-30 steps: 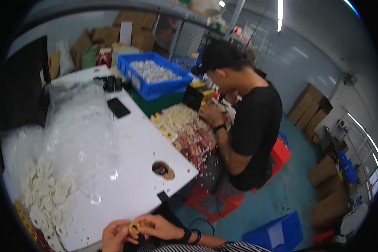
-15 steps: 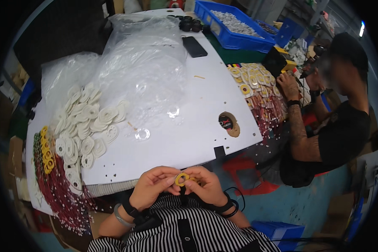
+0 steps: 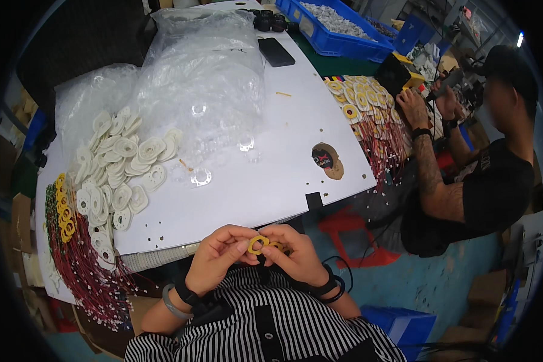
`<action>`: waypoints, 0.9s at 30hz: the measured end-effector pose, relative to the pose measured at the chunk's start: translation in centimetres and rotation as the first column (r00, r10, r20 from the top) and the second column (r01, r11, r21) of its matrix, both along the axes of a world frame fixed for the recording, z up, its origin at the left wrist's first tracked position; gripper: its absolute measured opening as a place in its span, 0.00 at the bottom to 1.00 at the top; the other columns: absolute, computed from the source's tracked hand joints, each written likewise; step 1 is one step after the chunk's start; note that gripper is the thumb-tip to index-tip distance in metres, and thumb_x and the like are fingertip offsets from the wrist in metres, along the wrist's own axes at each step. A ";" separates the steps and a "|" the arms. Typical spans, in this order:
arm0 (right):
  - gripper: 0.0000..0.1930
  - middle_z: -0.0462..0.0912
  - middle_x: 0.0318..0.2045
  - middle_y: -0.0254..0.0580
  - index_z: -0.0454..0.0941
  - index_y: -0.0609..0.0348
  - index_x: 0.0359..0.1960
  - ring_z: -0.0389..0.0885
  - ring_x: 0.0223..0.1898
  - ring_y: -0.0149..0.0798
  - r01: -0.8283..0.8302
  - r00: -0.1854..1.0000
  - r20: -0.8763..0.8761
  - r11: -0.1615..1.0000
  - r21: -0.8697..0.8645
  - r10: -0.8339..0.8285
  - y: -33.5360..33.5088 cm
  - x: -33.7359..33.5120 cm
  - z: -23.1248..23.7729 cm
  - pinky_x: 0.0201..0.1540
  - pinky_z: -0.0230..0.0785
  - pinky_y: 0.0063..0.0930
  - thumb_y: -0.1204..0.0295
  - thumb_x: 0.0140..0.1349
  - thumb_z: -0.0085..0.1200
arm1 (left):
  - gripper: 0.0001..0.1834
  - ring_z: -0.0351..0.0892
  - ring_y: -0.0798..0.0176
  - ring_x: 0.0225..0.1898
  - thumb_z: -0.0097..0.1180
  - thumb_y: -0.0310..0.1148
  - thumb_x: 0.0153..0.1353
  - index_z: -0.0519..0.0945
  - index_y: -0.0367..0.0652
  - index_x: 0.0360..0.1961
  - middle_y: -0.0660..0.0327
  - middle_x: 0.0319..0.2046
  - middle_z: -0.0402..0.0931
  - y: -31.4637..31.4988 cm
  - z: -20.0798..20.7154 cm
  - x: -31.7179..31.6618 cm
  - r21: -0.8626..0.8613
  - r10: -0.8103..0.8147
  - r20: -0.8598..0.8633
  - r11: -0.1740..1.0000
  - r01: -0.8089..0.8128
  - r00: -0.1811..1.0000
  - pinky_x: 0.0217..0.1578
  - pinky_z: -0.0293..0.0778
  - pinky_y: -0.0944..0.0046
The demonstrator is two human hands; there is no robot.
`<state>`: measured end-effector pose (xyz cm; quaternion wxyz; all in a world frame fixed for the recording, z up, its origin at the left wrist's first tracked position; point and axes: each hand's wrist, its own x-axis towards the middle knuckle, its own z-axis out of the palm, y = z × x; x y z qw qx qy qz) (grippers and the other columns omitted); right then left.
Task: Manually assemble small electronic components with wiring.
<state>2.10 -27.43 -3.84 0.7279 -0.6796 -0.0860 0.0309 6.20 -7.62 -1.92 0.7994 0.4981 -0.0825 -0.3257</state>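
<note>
Yellow ring (image 3: 253, 245): lower centre, between hands
Left hand (image 3: 220, 256): pinching ring's left edge
Right hand (image 3: 294, 258): pinching ring's right edge

Lighting: indoor, moderate, fairly even; flat white desk (image 3: 289, 139) brightest. Crumpled clear plastic bags (image 3: 205, 78): glossy highlights. Small white lamp (image 3: 520, 40), upper right: glaring. Flat yellow ring (image 3: 264, 239): clear outline, soft detail. Fisheye rim: black, desk edges bowed, surroundings dim.

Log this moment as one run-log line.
left hand: pinching round yellow ring | right hand: pinching same ring | nearby: heap of flat white oval pieces, white tabletop
</note>
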 end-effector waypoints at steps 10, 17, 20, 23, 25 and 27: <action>0.15 0.84 0.35 0.42 0.73 0.66 0.51 0.83 0.30 0.27 0.041 0.997 0.076 0.994 -0.100 -0.033 0.0 0.1 0.6 0.32 0.75 0.18 0.78 0.64 0.55 | 0.14 0.78 0.68 0.45 0.53 0.24 0.66 0.73 0.33 0.51 0.55 0.45 0.78 0.0 -0.3 -0.1 0.014 0.023 0.165 1.000 -0.025 0.986 0.44 0.78 0.69; 0.15 0.84 0.35 0.45 0.74 0.66 0.51 0.84 0.30 0.30 0.050 0.987 0.160 0.978 -0.203 -0.017 -0.2 0.1 1.3 0.31 0.75 0.18 0.77 0.63 0.56 | 0.15 0.79 0.68 0.41 0.48 0.29 0.70 0.74 0.32 0.53 0.55 0.44 0.78 0.5 0.4 -0.1 0.070 0.016 0.130 0.997 -0.025 0.991 0.44 0.78 0.68; 0.14 0.84 0.35 0.43 0.75 0.67 0.49 0.84 0.29 0.28 0.023 0.995 0.098 0.987 -0.158 -0.007 -0.3 0.0 1.3 0.31 0.76 0.17 0.79 0.62 0.57 | 0.16 0.80 0.67 0.40 0.45 0.31 0.71 0.74 0.32 0.54 0.55 0.44 0.78 0.4 0.2 -0.1 0.033 0.023 0.102 0.999 -0.026 0.994 0.43 0.79 0.68; 0.14 0.84 0.35 0.43 0.74 0.66 0.49 0.84 0.29 0.28 0.017 0.995 0.099 0.988 -0.152 -0.001 -0.4 0.0 1.2 0.31 0.75 0.17 0.79 0.62 0.56 | 0.16 0.80 0.67 0.40 0.46 0.30 0.71 0.74 0.32 0.54 0.55 0.43 0.78 0.2 0.3 -0.1 0.067 0.026 0.082 0.997 -0.032 0.996 0.43 0.79 0.69; 0.14 0.84 0.35 0.43 0.74 0.66 0.50 0.84 0.29 0.28 0.010 0.996 0.091 0.986 -0.165 0.005 -0.4 0.1 1.2 0.31 0.75 0.17 0.79 0.62 0.56 | 0.16 0.80 0.67 0.40 0.46 0.30 0.71 0.74 0.32 0.53 0.55 0.44 0.78 0.3 0.2 -0.1 0.079 0.016 0.105 0.997 -0.024 0.994 0.43 0.80 0.69; 0.14 0.84 0.35 0.43 0.74 0.67 0.50 0.84 0.29 0.28 0.008 0.997 0.078 0.987 -0.162 0.004 -0.3 0.2 1.2 0.31 0.76 0.17 0.79 0.62 0.56 | 0.16 0.80 0.68 0.40 0.46 0.31 0.71 0.74 0.32 0.53 0.55 0.44 0.78 0.2 0.2 -0.1 0.095 0.017 0.122 0.995 -0.029 0.992 0.44 0.79 0.69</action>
